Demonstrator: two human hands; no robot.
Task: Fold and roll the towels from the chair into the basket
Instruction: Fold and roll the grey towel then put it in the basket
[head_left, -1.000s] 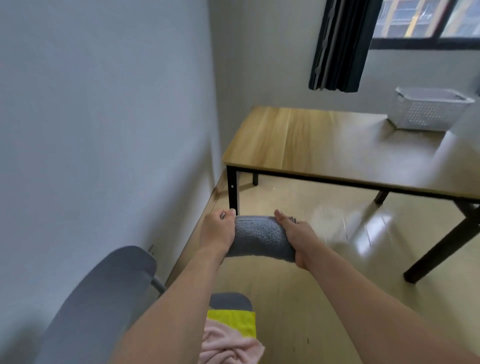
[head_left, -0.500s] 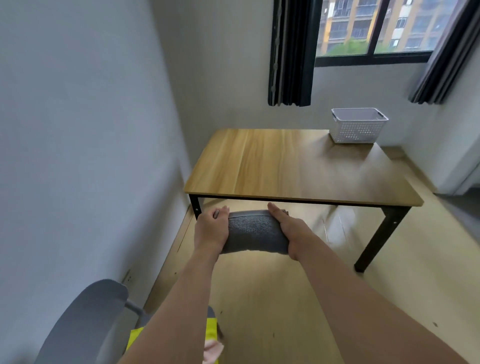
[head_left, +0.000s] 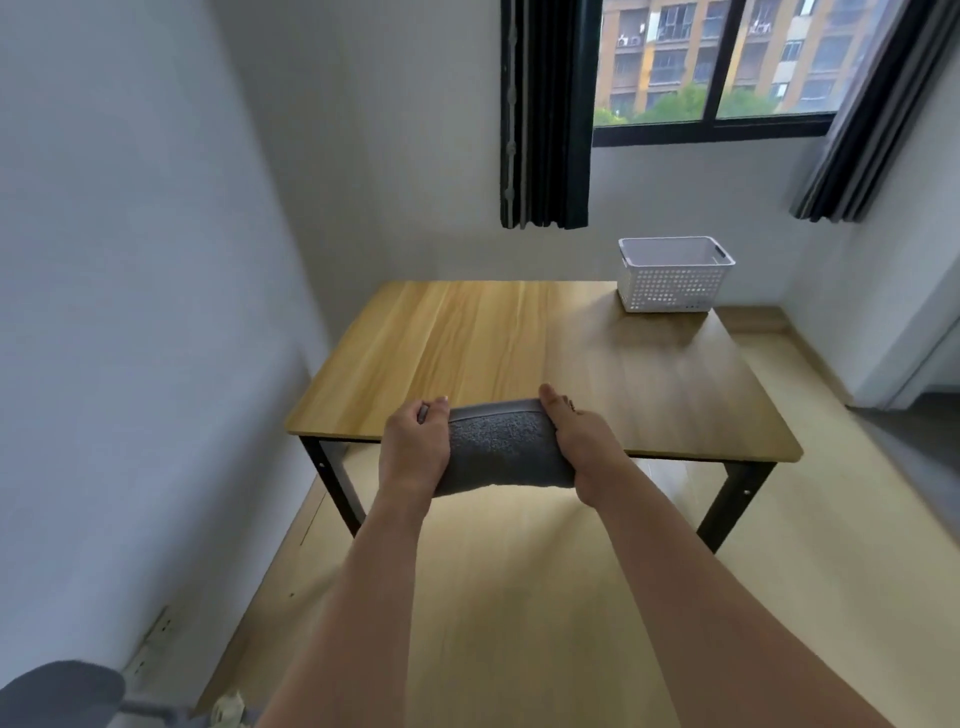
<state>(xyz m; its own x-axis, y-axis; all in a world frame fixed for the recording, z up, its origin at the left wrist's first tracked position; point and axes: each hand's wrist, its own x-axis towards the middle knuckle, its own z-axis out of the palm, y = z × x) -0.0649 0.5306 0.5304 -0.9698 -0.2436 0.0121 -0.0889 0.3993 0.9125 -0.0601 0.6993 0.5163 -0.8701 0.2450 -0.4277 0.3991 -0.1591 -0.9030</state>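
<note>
Evidently both hands carry the grey towel (head_left: 501, 449) by its ends, left hand (head_left: 415, 447) and right hand (head_left: 579, 447) with fingers curled around it, probably to keep it bundled, in the air above the counter (head_left: 519, 338) edge, well short of the basket (head_left: 672, 275)

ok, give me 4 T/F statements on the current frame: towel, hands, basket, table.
1. Both hands grip the grey towel: left hand on one end, right hand on the other. True.
2. The white perforated basket already holds a towel. False: nothing shows inside it.
3. The basket stands at the far right corner of the wooden table. True.
4. The towel lies flat on the tabletop. False: it is held up at the table's near edge.
</note>
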